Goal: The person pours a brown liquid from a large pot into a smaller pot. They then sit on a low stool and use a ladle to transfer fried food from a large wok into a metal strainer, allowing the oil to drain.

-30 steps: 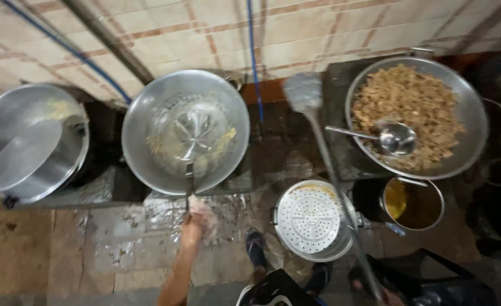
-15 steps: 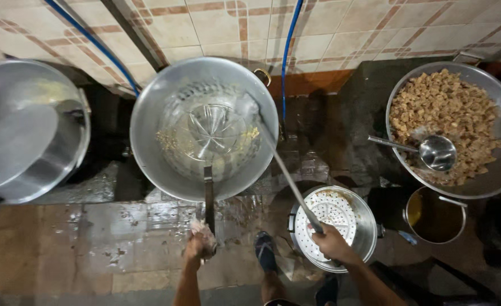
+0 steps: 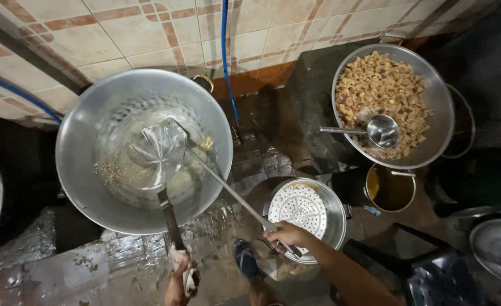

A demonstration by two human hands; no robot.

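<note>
Your left hand point(image 3: 181, 271) grips the cloth-wrapped end of a long dark handle whose wide metal skimmer point(image 3: 158, 151) lies inside the big steel wok point(image 3: 80, 187) in front of you. Your right hand point(image 3: 289, 237) is closed around the thin shaft of a metal spatula point(image 3: 227, 187), whose blade reaches over the rim and meets the skimmer near the wok's centre. The wok is shiny, wet with oil, with pale crumbs along its bottom. Under your right hand stands a pot with a perforated strainer point(image 3: 301, 211). To the right, a pan of fried brown pieces point(image 3: 378, 93) holds a ladle point(image 3: 382, 131).
</note>
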